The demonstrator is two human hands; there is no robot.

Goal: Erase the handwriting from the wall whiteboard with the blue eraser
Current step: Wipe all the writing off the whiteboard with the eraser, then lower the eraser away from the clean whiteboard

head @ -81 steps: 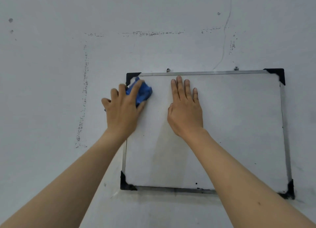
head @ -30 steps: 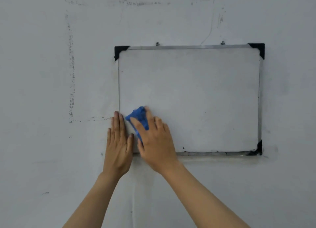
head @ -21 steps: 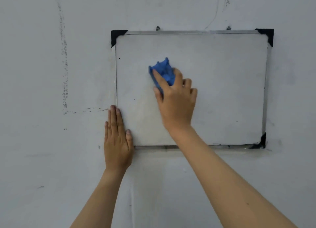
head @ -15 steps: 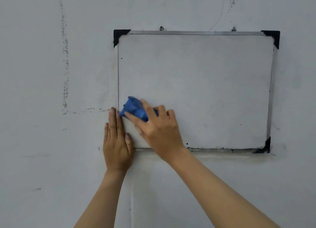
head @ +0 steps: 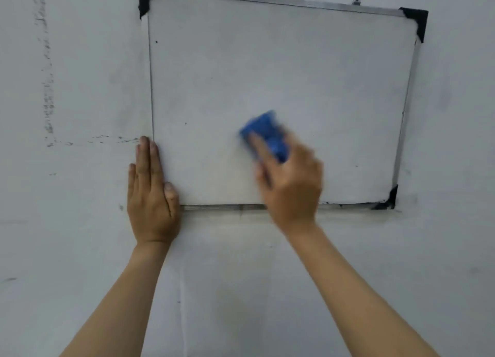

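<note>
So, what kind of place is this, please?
Probably a plain indoor room, perhaps a workroom: a small whiteboard hangs on a scuffed painted wall with old marks. No furniture shows.

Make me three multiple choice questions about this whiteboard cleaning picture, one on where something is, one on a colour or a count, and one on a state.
1. Where does the left hand lie?
A. Flat at the whiteboard's lower left corner
B. On the top right corner
C. Hanging away from the wall

2. How many black corner caps of the whiteboard show?
A. One
B. Three
C. Five

3. What is the right hand doing?
A. Resting open on the wall
B. Gripping the blue eraser against the board
C. Holding a marker

Answers: 1 A, its straight fingers cover that corner. 2 B, caps show at the top left, top right and bottom right. 3 B, its fingers curl round the eraser, blurred by motion.
</note>
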